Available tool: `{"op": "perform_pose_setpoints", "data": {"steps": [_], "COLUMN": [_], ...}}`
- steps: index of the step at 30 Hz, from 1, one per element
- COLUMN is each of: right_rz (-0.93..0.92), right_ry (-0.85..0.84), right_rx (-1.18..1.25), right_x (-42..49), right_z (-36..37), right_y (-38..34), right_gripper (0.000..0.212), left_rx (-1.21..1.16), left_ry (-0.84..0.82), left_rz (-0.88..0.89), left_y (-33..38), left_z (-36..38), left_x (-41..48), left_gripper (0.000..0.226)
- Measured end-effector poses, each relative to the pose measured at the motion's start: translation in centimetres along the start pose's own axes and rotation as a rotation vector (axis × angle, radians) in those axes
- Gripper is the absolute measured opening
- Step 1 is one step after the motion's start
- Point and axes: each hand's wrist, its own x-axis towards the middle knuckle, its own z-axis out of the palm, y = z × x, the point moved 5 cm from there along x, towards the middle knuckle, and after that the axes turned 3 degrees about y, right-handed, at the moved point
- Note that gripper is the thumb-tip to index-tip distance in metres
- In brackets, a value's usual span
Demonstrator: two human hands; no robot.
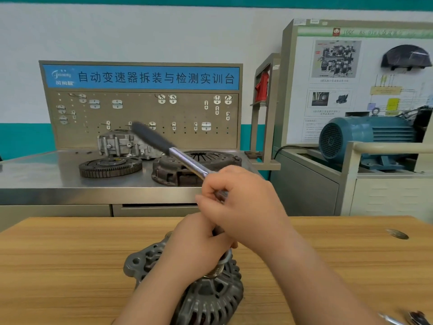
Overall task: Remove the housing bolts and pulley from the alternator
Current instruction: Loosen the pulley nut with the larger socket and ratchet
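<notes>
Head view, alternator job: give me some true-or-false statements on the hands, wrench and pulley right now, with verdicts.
1. The alternator lies on the wooden table. True.
2. The right hand grips the wrench by its black grip. False: it grips the metal shaft low down, and the black grip sticks up free.
3. The left hand holds the pulley on top of the alternator. True.
4. The pulley lies loose on the table. False: it sits on the alternator.
5. The blue motor stands left of the hands. False: the blue motor is on the right.
</notes>
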Motion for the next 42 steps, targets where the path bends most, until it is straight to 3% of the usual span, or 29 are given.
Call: {"op": "perform_pose_setpoints", "data": {"steps": [3,8,13,17,19,21,25,28,31,33,36,38,42], "right_rz": [0.146,0.155,-0.081,-0.180,-0.142,-0.063,0.112,0.202,0.123,0.003,-0.098,-0.156,-0.077], "right_ry": [0.066,0.041,-0.025,-0.132,-0.138,-0.072,0.045,0.012,-0.023,-0.048,-0.146,-0.217,-0.180], "right_rx": [-0.257,-0.245,0.037,0.425,0.476,0.348,-0.218,-0.349,-0.370,-0.257,0.182,0.419,0.499], "right_x": [0.2,0.1,-0.2,-0.3,-0.3,-0.2,0.0,0.7,0.5,0.1,0.0,-0.1,-0.2], "right_z": [0.3,0.0,-0.4,-0.9,-0.9,-0.5,0.3,0.2,0.3,0.1,-0.8,-1.2,-1.0], "right_y": [-0.2,-0.4,-0.4,0.4,0.6,0.6,-0.3,-0.1,0.0,-0.2,0.2,0.4,0.8], "right_gripper": [0.024,0.035,0.044,0.037,0.034,0.036,0.038,0.031,0.026,0.024,0.029,0.024,0.024], "left_rx": [0.040,0.042,-0.048,-0.091,-0.077,-0.044,0.040,0.075,0.016,-0.019,-0.102,-0.141,-0.099], "left_ry": [0.016,0.005,-0.002,-0.026,0.002,0.033,0.048,0.036,0.008,0.011,-0.011,-0.042,-0.041], "left_rz": [-0.038,0.018,0.086,0.071,0.093,0.096,0.019,0.009,0.021,0.035,0.036,0.033,0.024], "left_y": [-0.3,-0.2,0.1,-0.1,0.1,0.1,-0.5,-0.8,-0.7,-0.6,-0.4,-0.4,-0.1], "left_z": [-0.1,-0.2,-0.2,-0.1,-0.1,-0.1,0.0,0.0,0.2,0.1,0.1,0.2,0.2], "left_x": [0.1,0.1,0.3,-0.1,-0.1,0.0,0.3,0.4,0.4,0.3,0.2,0.1,0.1], "left_gripper": [0.047,0.036,0.006,0.009,0.012,0.023,0.042,0.031,0.028,0.036,0.028,0.036,0.036]}}
